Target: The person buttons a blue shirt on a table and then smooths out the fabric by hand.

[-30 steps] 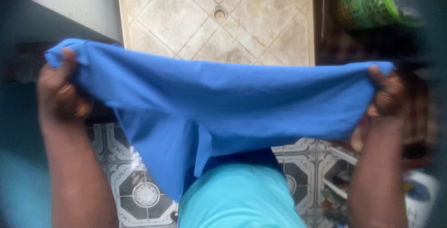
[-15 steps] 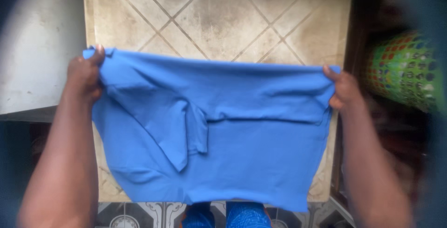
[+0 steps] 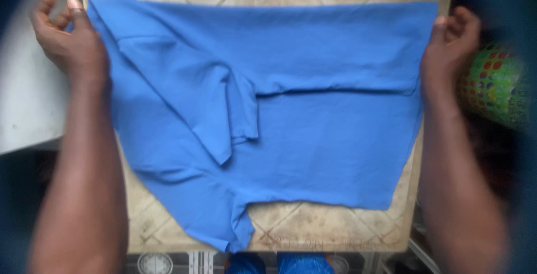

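At the bottom centre of the frame my blue-clad knees [image 3: 279, 263] show just past the near edge of the desk [image 3: 335, 223], with patterned floor tiles [image 3: 154, 263] beside them. My forearms run up the left and right sides of the frame.

Spread flat on the tan, diamond-lined top of the desk is a blue shirt [image 3: 313, 140], filling the middle of the frame. One sleeve is folded across its left half, and a horizontal crease runs from the centre to the right edge. Its lower hem trails to a point at the lower centre.

My left hand [image 3: 72, 42], upper left, has its fingers [image 3: 75, 5] pinched on the shirt's upper left corner, thumb on top. My right hand [image 3: 447, 50], upper right, has its fingers curled and clamped on the shirt's upper right edge.

Beyond my right hand, at the right edge, is a green mesh basket [image 3: 498, 84] with coloured dots. A pale grey surface [image 3: 28, 100] lies left of the desk.
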